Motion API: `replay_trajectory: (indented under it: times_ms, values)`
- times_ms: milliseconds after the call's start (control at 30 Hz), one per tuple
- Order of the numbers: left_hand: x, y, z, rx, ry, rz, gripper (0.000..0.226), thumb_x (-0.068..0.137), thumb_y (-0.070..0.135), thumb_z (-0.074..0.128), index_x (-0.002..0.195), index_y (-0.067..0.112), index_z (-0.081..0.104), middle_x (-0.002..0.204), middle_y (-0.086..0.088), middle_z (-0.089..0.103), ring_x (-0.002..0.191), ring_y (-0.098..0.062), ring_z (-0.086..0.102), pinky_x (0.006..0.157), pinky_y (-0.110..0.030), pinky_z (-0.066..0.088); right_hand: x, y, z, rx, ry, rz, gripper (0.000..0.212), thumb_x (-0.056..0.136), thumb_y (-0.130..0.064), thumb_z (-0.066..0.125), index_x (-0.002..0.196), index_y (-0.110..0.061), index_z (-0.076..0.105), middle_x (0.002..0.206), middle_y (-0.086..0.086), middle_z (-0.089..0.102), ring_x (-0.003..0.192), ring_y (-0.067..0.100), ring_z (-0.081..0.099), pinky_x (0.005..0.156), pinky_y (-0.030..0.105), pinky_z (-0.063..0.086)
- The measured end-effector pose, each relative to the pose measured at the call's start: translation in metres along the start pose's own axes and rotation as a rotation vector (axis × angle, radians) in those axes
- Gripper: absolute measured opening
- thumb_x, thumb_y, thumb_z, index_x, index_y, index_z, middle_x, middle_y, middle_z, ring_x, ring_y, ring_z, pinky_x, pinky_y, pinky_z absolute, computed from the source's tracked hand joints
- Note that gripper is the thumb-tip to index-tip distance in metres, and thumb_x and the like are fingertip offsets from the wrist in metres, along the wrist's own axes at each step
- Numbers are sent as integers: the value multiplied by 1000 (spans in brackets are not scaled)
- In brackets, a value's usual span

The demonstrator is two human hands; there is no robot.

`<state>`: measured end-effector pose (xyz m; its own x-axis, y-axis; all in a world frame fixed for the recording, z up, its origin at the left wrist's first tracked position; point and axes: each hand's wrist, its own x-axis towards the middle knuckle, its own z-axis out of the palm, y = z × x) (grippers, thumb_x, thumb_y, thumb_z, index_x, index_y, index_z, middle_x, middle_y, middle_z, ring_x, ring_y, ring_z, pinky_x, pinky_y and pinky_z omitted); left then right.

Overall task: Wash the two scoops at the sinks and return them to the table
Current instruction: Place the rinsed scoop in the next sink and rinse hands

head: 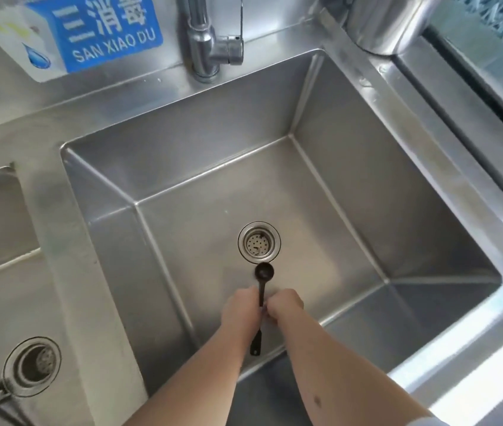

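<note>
2 hands (pixel 241 309) (pixel 285 305) hold 1 scoop (pixel 261 285) over sink (pixel 351 186).

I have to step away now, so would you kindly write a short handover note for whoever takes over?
Left hand: gripping the black scoop by its handle, above the right sink, bowl near the drain.
Right hand: closed against the same handle.
Faucet: no water visible.
Second scoop: not clearly in view.
Left: finish washing, return both scoops to the table.

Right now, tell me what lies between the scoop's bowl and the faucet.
In the head view, only the drain strainer and bare sink floor lie between the scoop and faucet.
</note>
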<state>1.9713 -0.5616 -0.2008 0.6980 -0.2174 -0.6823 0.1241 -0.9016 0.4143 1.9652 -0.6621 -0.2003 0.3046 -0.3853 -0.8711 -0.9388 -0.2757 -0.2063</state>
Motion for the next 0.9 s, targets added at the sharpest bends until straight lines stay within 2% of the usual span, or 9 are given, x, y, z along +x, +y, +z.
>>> replay_trajectory:
  times_ms: [133,233,300,333,400,467,567,767,900]
  values:
    - [-33,8,-39,230,-9,66,23,89,17,46,110,16,55,113,-12,64,107,-35,62,84,-41,49,-49,-16,-17,-96,9,-133,7,83,-9,58,82,-12,64,85,13,65,84,29,61,75,33,51]
    - [-76,9,-87,279,177,151,24,87,26,47,110,19,51,114,-12,57,109,-35,55,82,-42,47,-104,-30,-22,-185,77,-339,26,85,-18,58,109,-14,65,109,15,70,100,32,64,79,30,48]
    - [-106,-1,-116,351,323,255,42,83,26,52,124,18,44,130,-16,47,123,-39,43,90,-47,43,-145,-39,-19,-253,83,-453,37,84,-31,58,121,-27,57,123,11,67,105,29,63,86,34,51]
    - [-123,-10,-131,379,370,289,56,83,27,55,135,19,36,143,-19,37,134,-41,33,99,-50,38,-164,-44,-16,-333,92,-518,51,83,-38,58,133,-32,49,136,9,60,118,27,58,94,37,49]
    - [-157,-37,-156,397,423,289,75,84,34,57,148,23,20,159,-18,15,145,-40,13,112,-53,25,-202,-54,-2,-569,153,-669,76,83,-52,55,151,-35,24,163,3,25,148,21,25,114,46,30]
    - [-191,-73,-174,386,452,229,84,83,45,54,151,27,9,162,-15,5,148,-38,4,115,-53,19,-238,-67,23,-737,208,-824,86,84,-59,50,154,-35,7,167,0,-3,153,20,-3,120,51,11]
    - [-237,-140,-190,357,470,87,88,82,59,44,152,28,1,163,-12,-4,149,-35,-4,116,-56,16,-285,-83,78,-868,194,-986,92,82,-63,48,154,-37,-4,165,-2,-17,152,20,-15,120,54,0]
    - [-307,-274,-195,268,491,-144,83,82,60,39,151,31,1,163,-12,-2,148,-36,0,115,-57,12,-345,-93,212,-1065,72,-1153,93,82,-65,47,154,-37,-4,165,-3,-19,151,20,-18,120,54,-1]
    - [-328,-338,-193,235,444,-182,83,84,58,41,151,33,-2,163,-10,-5,149,-35,-4,116,-56,9,-366,-91,283,-1129,10,-1167,89,87,-53,51,155,-33,-3,166,-2,-13,152,23,-12,120,53,5]
